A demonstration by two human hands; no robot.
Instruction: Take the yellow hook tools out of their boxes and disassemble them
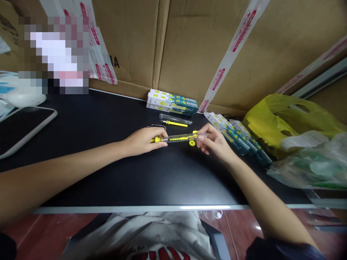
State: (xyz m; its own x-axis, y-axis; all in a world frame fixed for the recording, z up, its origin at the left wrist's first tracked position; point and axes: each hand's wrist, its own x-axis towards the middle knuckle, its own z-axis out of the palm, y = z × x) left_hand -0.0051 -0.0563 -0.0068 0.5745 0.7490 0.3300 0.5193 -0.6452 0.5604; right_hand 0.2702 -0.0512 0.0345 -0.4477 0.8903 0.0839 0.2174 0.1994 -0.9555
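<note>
My left hand (142, 141) pinches the yellow end of a clear tube with yellow parts inside (180, 137), held level just above the black table (108, 169). My right hand (214, 141) grips the tube's other end with its fingertips. A small yellow ring (192, 143) hangs or lies just under the tube near my right hand. A second clear tube with a yellow rod (175, 121) lies on the table behind the held one.
Flat printed boxes (170, 102) are stacked at the back; more boxes (238, 139) fan out to the right. A yellow plastic bag (287, 122) and clear bags (311, 166) sit at right. A tablet (21, 126) lies at left. Cardboard cartons (189, 47) wall the back.
</note>
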